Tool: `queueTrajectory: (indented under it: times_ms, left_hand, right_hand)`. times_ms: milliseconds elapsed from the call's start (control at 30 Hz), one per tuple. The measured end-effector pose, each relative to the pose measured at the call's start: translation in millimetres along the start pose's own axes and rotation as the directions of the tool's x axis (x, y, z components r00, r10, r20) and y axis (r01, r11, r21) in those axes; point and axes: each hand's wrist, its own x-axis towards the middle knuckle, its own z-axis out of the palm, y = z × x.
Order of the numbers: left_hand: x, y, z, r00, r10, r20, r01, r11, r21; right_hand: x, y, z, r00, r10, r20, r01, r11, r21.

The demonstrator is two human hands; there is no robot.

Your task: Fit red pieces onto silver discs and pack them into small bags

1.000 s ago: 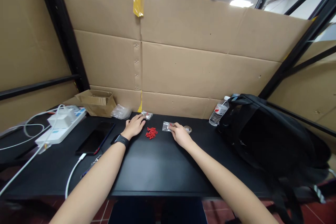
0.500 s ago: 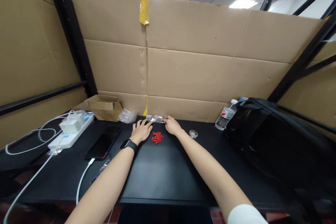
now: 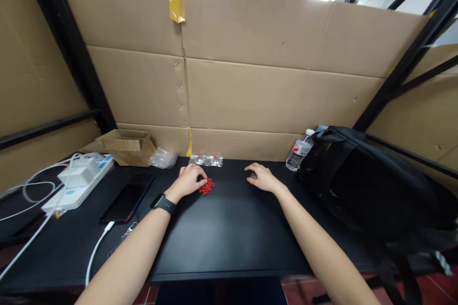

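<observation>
With the cord pile (image 3: 206, 187) as clock centre on the tabletop (image 3: 222, 233), two packets (image 3: 215, 161) lie at 12 o'clock, before the partition (image 3: 250, 95); the plastic bag (image 3: 162, 157), then the box (image 3: 130, 156), at 10; the phone (image 3: 129, 198), then the power strip (image 3: 66, 198), at 9; the bottle (image 3: 298, 152) at 2; a roll (image 3: 254, 176) partly under the right hand (image 3: 264, 178), then the backpack (image 3: 365, 190), at 3.

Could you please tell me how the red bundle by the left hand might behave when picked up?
The red bundle looks like thin, tangled strands, so it would probably flop rather than hold its shape. Its loose loops on the black table suggest some strands may trail or spread. Being small and thin-stranded, it is likely light.
</observation>
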Motion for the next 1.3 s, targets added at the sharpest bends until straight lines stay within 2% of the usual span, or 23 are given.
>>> queueTrajectory:
  times_ms: [100, 233, 467, 600, 767, 900, 1067, 1200, 1300]
  left_hand:
    - [-0.8, 4.5, 2.9, 1.0, -0.03, -0.002, 0.03, 0.999, 0.011]
    - [-0.2, 6.4, 9.1, 0.997, -0.074, -0.02, 0.075, 0.996, 0.038]
    - [0.9, 6.6, 17.4, 0.996, -0.086, -0.023, 0.087, 0.995, 0.049]
    - [2.2, 12.7, 13.7, 0.993, -0.098, -0.059, 0.099, 0.995, 0.004]
    - [2.6, 27.1, 10.8, 0.993, -0.043, -0.111, 0.036, 0.997, -0.064]
    - [0.5, 38.4, 14.2, 0.987, 0.002, -0.161, -0.011, 0.998, -0.058]
    - [-3.0, 51.0, 16.8, 0.982, -0.012, -0.191, -0.003, 0.997, -0.074]
    - [-4.9, 62.5, 13.8, 0.98, -0.022, -0.199, 0.001, 0.994, -0.108]
    - [-6.3, 71.3, 11.5, 0.978, -0.041, -0.206, 0.014, 0.991, -0.132]
  right_hand:
    - [-18.1, 22.0, -1.6, 0.998, -0.019, -0.062, 0.026, 0.992, 0.12]
    - [-21.0, 38.0, 1.6, 0.997, -0.033, -0.067, 0.049, 0.966, 0.255]
    - [-14.7, 45.1, 12.3, 0.988, -0.053, -0.144, 0.086, 0.969, 0.23]
    - [-15.3, 44.2, 12.2, 0.987, -0.04, -0.158, 0.079, 0.965, 0.25]
    - [-15.7, 40.4, 10.1, 0.99, -0.004, -0.141, 0.041, 0.965, 0.258]
    - [-17.8, 37.7, 9.0, 0.989, 0.006, -0.147, 0.031, 0.969, 0.244]
    - [-20.1, 36.0, 5.9, 0.99, 0.013, -0.139, 0.024, 0.966, 0.259]
    - [-19.5, 27.6, -1.6, 0.972, 0.014, -0.235, 0.055, 0.957, 0.286]
    - [-19.0, 5.0, -3.2, 0.94, 0.025, -0.34, 0.113, 0.918, 0.38]
